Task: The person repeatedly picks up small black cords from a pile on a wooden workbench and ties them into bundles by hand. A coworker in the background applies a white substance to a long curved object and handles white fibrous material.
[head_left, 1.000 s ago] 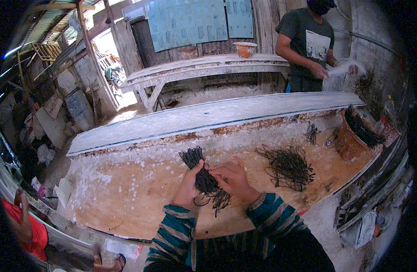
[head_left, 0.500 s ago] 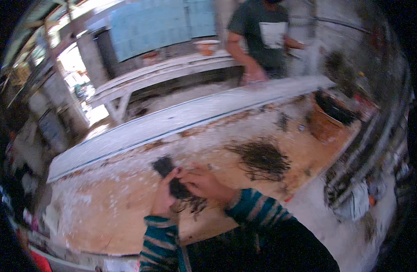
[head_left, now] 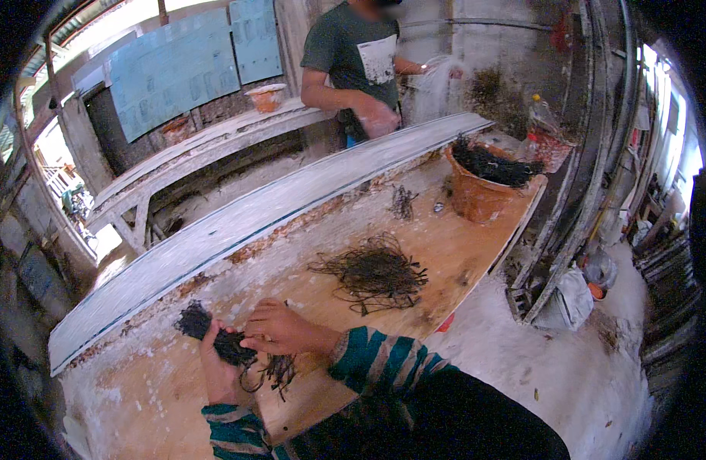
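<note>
A thick bundle of thin black cords [head_left: 230,347] is wrapped in my left hand [head_left: 219,368], its bushy end sticking out past the thumb. My right hand [head_left: 280,330] is closed, with fingertips pinched against the bundle's near side. Several loose cord ends [head_left: 280,373] dangle below my right fingers, over the board. Beyond my right hand lies a tangled pile of black cords [head_left: 377,274]. Exactly which strands the right fingertips pinch is hidden.
The wooden work surface [head_left: 169,406] is dusted white. A long pale plank [head_left: 238,222] borders its far side. An orange-brown tub [head_left: 483,201] of black cords stands at the right, near a small cord clump [head_left: 403,201]. Across the plank stands a person [head_left: 353,69] in a dark T-shirt.
The view has swung to the right, so everything sits further left. My left hand still grips the bundle, and my right hand stays beside it. The other person's far hand now shows pale strands.
</note>
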A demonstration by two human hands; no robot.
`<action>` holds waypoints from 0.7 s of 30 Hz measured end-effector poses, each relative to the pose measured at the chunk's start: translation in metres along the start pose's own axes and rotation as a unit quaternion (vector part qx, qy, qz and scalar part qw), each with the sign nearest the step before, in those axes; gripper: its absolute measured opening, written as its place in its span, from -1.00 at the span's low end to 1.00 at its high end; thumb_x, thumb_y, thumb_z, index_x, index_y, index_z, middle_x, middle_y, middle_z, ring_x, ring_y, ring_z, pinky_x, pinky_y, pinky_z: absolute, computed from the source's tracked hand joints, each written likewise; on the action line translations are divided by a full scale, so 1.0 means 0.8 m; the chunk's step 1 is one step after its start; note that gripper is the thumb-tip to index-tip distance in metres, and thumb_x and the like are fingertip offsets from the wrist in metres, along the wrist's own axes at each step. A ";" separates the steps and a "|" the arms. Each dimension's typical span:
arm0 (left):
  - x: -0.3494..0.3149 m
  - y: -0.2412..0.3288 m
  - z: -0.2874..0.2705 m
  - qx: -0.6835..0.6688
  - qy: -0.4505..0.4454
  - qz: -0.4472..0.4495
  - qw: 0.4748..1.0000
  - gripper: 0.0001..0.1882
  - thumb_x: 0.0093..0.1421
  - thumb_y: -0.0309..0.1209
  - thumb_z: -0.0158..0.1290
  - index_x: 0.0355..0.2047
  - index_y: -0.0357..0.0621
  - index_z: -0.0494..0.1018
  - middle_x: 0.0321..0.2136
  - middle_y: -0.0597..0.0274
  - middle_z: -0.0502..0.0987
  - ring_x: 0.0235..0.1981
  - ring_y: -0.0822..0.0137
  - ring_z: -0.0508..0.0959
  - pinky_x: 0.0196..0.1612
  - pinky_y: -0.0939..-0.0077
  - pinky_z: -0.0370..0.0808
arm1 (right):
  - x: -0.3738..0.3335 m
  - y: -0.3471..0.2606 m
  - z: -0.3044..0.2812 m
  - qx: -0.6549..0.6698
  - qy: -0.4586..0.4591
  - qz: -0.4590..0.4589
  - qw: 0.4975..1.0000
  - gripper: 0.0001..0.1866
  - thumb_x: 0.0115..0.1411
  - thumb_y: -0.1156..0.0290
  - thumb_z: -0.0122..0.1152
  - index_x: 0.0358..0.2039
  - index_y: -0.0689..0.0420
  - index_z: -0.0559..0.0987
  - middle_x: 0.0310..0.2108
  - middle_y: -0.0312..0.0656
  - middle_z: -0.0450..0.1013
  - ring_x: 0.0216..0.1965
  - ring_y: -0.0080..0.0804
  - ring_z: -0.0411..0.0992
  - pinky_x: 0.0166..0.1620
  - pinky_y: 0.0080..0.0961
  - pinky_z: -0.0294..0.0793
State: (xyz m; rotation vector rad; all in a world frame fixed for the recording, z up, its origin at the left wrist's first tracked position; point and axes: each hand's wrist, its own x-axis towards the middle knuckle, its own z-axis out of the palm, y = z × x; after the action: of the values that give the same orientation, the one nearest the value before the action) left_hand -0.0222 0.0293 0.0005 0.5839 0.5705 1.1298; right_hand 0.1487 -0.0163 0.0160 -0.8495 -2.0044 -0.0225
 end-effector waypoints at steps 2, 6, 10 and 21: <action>0.005 -0.002 -0.002 -0.030 0.011 0.038 0.999 -0.81 0.08 -0.39 0.08 -0.32 -0.09 0.33 -0.56 0.37 0.36 -0.49 0.44 0.42 -0.40 0.50 0.44 | -0.001 0.012 -0.004 0.039 -0.067 0.057 0.995 -0.87 -0.06 0.31 0.17 -0.52 0.06 0.48 -0.50 -0.20 0.39 -0.35 -0.20 0.37 -0.25 -0.31 0.30; 0.009 0.005 -0.011 -0.040 0.002 0.084 0.996 -0.83 0.10 -0.40 0.05 -0.31 -0.08 0.32 -0.55 0.37 0.37 -0.49 0.44 0.42 -0.37 0.46 0.45 | -0.012 0.033 -0.004 0.004 -0.135 0.043 0.990 -0.83 -0.14 0.32 0.19 -0.50 0.08 0.49 -0.51 -0.16 0.41 -0.39 -0.15 0.39 -0.29 -0.27 0.34; 0.010 0.014 -0.011 -0.045 -0.012 0.061 0.997 -0.84 0.11 -0.37 0.05 -0.33 -0.07 0.33 -0.55 0.37 0.38 -0.50 0.43 0.42 -0.33 0.43 0.45 | -0.020 0.038 0.003 0.049 -0.230 0.095 0.967 -0.81 -0.18 0.38 0.17 -0.48 0.13 0.50 -0.50 -0.10 0.42 -0.41 -0.09 0.41 -0.33 -0.25 0.38; 0.019 0.010 -0.025 -0.048 0.005 0.077 0.996 -0.83 0.12 -0.42 0.04 -0.27 -0.07 0.34 -0.55 0.37 0.38 -0.51 0.45 0.42 -0.36 0.51 0.44 | -0.019 0.018 0.002 0.117 -0.232 0.098 0.961 -0.83 -0.13 0.31 0.20 -0.48 0.07 0.54 -0.42 -0.15 0.44 -0.33 -0.13 0.40 -0.32 -0.22 0.37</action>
State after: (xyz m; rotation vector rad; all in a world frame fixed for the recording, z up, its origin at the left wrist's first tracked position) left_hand -0.0361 0.0488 -0.0102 0.5459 0.4822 1.2999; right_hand 0.1606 -0.0134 -0.0010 -0.9556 -2.2809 0.5639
